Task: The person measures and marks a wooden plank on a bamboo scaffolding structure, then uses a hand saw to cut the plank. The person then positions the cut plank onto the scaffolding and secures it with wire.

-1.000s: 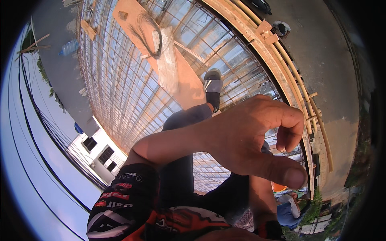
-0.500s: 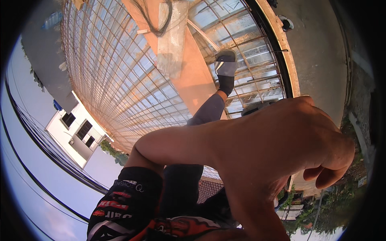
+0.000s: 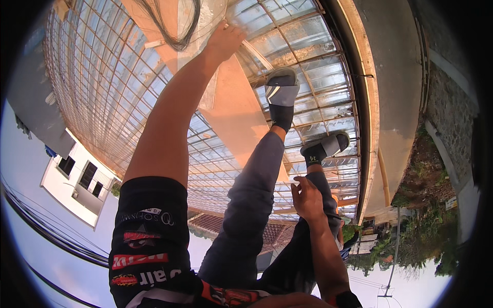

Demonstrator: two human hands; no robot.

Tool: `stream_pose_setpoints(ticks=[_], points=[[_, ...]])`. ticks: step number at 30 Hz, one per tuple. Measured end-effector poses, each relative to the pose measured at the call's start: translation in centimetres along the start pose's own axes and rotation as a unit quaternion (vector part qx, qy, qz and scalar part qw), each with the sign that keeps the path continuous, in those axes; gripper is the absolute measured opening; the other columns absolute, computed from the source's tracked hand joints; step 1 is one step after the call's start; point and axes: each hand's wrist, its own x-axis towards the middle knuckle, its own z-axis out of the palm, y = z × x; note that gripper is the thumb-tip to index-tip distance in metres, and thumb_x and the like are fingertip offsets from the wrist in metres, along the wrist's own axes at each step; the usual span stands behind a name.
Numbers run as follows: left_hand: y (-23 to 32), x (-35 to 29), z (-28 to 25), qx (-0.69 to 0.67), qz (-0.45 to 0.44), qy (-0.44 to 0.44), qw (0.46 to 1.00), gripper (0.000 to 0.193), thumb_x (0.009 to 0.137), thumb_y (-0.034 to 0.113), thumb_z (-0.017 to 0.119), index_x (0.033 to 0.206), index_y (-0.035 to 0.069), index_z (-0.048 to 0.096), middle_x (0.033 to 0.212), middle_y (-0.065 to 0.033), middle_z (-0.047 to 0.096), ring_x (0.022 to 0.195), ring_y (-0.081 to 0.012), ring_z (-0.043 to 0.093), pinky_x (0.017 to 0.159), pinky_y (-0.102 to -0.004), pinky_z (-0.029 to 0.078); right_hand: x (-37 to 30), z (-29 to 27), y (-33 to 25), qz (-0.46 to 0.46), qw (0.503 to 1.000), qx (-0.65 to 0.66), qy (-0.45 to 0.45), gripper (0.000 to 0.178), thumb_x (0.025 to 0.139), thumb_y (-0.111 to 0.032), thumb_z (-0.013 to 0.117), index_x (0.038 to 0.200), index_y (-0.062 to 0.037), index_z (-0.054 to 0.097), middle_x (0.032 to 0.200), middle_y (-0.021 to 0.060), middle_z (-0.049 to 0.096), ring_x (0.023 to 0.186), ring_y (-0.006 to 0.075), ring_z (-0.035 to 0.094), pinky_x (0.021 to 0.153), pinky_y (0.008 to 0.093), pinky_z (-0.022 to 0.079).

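Not blocking the lens any more like half a second back, now stretching the left hand (image 3: 226, 40) way out to the top of the view, landing on a clear plastic sheet (image 3: 203, 23) lying over the rebar mesh (image 3: 92, 87) and an orange-brown board (image 3: 231, 108). Can't tell whether pinching an edge or just pressing down, fingers being mostly hidden from this angle. Resting the right hand (image 3: 307, 197) on the grey trouser leg (image 3: 251, 200), fingers loosely bent, gripping nothing. Guessing the sheet is handling super light and floppy, slippery too, probably snagging or tearing on the mesh wires if dragged; taking it by a free edge or corner and lifting rather than sliding seems safest. Looking see-through and a bit wrinkled, catching glare, with a coil of black wire (image 3: 172, 28) sitting just beside the hand, seemingly overlapping the sheet, so possibly weighing it down.
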Motion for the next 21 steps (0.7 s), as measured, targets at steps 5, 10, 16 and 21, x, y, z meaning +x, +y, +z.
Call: stream_pose_setpoints(ticks=[5, 10, 16, 21], points=[[-0.7, 1.2, -1.9, -0.015, 0.007, -0.071, 0.997, 0.054, 0.094, 0.003, 0.071, 0.145, 0.016, 0.062, 0.142, -0.0078, 0.064, 0.145, -0.0231, 0.055, 0.125, -0.0509, 0.035, 0.2, 1.8, -0.5, 0.007, 1.0, 0.027, 0.003, 0.024, 0.102, -0.015, 0.072, 0.123, -0.0059, 0.066, 0.092, 0.0172, 0.076, 0.085, 0.0389, 0.076, 0.076, 0.0502, 0.06], [-1.0, -1.0, -1.7, -0.05, -0.005, -0.022, 0.999, 0.043, 0.097, 0.007, 0.07, 0.138, 0.019, 0.064, 0.132, -0.0007, 0.065, 0.134, -0.0191, 0.058, 0.106, -0.048, 0.039, 0.4, 1.5, 0.0, 0.012, 0.998, 0.06, 0.008, 0.022, 0.104, -0.016, 0.071, 0.123, -0.0058, 0.066, 0.092, 0.0174, 0.075, 0.082, 0.0381, 0.075, 0.073, 0.0486, 0.06], [-0.7, -2.8, -1.9, -0.023, -0.036, -0.122, 0.992, 0.034, 0.108, 0.02, 0.059, 0.142, 0.021, 0.059, 0.123, 0.0017, 0.064, 0.13, -0.0154, 0.056, 0.1, -0.046, 0.037, 0.6, 1.3, -0.3, 0.06, 0.993, 0.105, 0.007, 0.023, 0.105, -0.017, 0.071, 0.124, -0.0042, 0.068, 0.094, 0.0169, 0.075, 0.074, 0.0343, 0.074, 0.069, 0.0454, 0.059], [-1.1, -3.5, -0.1, 0.019, -0.031, -0.077, 0.996, 0.034, 0.109, 0.018, 0.055, 0.143, 0.023, 0.058, 0.124, 0.0011, 0.063, 0.13, -0.0159, 0.055, 0.1, -0.0457, 0.037, 0.9, -0.6, -1.0, 0.019, 0.995, 0.094, 0.006, 0.024, 0.104, -0.015, 0.072, 0.125, -0.0041, 0.068, 0.095, 0.0161, 0.075, 0.071, 0.0317, 0.073, 0.068, 0.043, 0.058]])
